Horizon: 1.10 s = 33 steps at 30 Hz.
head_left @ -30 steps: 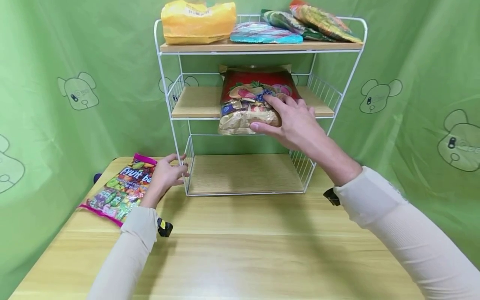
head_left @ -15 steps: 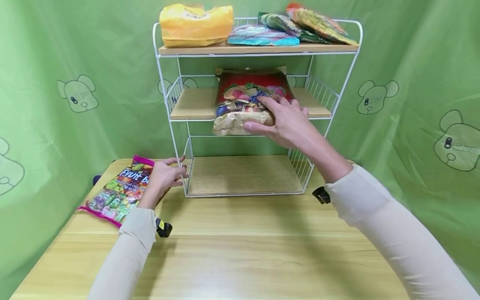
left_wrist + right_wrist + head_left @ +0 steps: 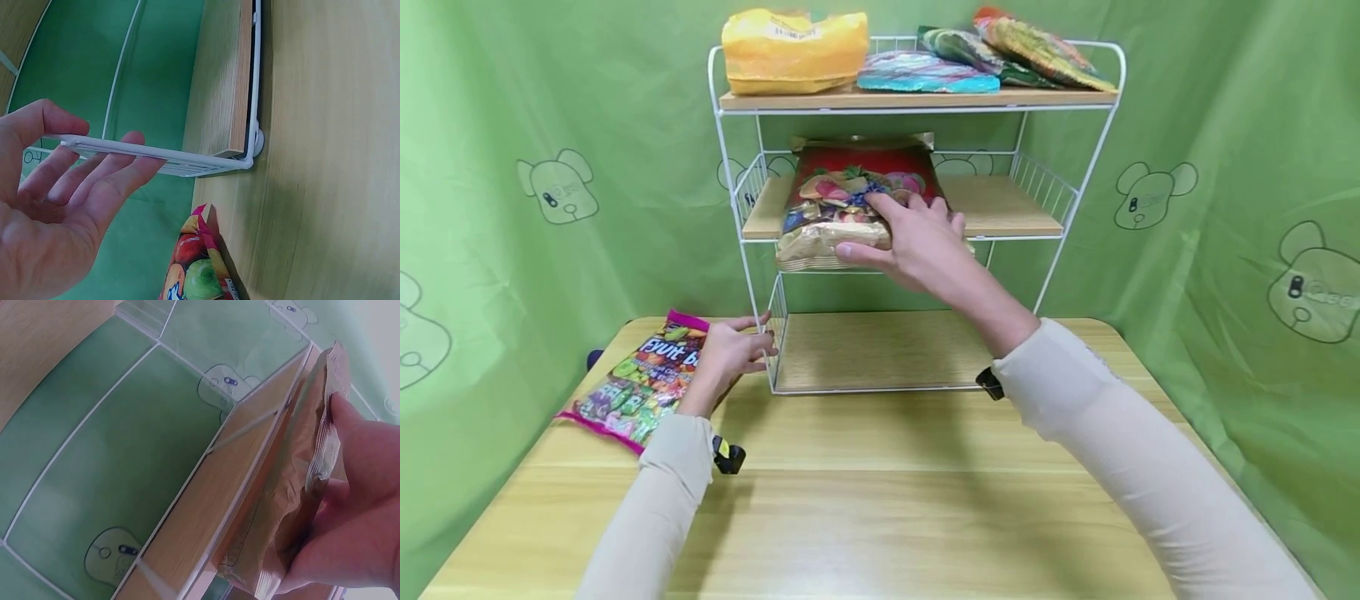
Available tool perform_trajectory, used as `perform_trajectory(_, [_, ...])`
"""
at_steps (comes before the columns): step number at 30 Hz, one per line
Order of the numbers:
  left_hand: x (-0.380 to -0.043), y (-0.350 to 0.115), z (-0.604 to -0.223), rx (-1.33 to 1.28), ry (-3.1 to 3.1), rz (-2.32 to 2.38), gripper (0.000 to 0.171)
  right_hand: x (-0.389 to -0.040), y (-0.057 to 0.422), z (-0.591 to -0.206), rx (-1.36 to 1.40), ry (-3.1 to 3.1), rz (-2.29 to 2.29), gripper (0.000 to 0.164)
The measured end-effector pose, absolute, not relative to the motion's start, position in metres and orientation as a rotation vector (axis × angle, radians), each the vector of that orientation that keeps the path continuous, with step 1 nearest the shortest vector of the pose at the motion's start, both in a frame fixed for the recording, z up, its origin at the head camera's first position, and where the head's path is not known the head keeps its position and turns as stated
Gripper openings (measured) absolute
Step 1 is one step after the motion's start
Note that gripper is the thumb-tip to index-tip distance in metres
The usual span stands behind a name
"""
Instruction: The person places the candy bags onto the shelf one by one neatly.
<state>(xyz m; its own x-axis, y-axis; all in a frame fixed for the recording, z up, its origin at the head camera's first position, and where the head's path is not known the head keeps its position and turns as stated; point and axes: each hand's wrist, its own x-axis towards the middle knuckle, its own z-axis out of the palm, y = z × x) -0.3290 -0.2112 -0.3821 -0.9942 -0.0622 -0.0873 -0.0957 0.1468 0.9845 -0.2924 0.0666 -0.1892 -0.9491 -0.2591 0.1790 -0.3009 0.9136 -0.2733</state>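
Observation:
A plump red-and-gold snack bag (image 3: 835, 242) with a fruit picture lies on the middle board of a white wire rack (image 3: 880, 387) with wooden shelves. Its gold front end sticks out past the board's edge. My right hand (image 3: 917, 242) rests over its right front part, fingers spread on top and thumb along the gold end; in the right wrist view the palm (image 3: 369, 487) sits against the bag (image 3: 294, 481). Low on the left side, my left hand (image 3: 730, 354) holds the rack's wire frame (image 3: 187, 157) between thumb and fingers.
A colourful fruit candy bag (image 3: 640, 379) lies on the wooden table (image 3: 850, 500), left of the rack. On the top shelf are a yellow bag (image 3: 793, 54), a blue bag (image 3: 925, 73) and green and orange packs (image 3: 1030, 46). Green cloth (image 3: 1225, 275) hangs around.
My right hand has moved left along the middle shelf, and the red-and-gold bag has slid left with it. The left hand stays at the frame. The view has shifted slightly.

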Motion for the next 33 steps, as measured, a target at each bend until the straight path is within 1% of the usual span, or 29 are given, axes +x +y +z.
perform_trajectory(10, [-0.329, -0.21, -0.384, -0.185, 2.349, 2.018, 0.049, -0.296, 0.041, -0.182, 0.421, -2.983, 0.416, 0.093])
perform_trajectory(22, [-0.328, -0.211, -0.384, -0.168, 2.351, 2.02, 0.048, -0.303, 0.022, -0.171, 0.395, -3.041, 0.382, 0.091])
perform_trajectory(29, [-0.328, -0.211, -0.386, -0.158, 2.335, 2.03, 0.045, -0.309, 0.014, -0.17, 0.353, -3.043, 0.349, 0.089])
perform_trajectory(33, [-0.328, -0.211, -0.385, -0.159, 2.347, 2.014, 0.046, -0.312, 0.012, -0.169, 0.319, -3.038, 0.357, 0.089])
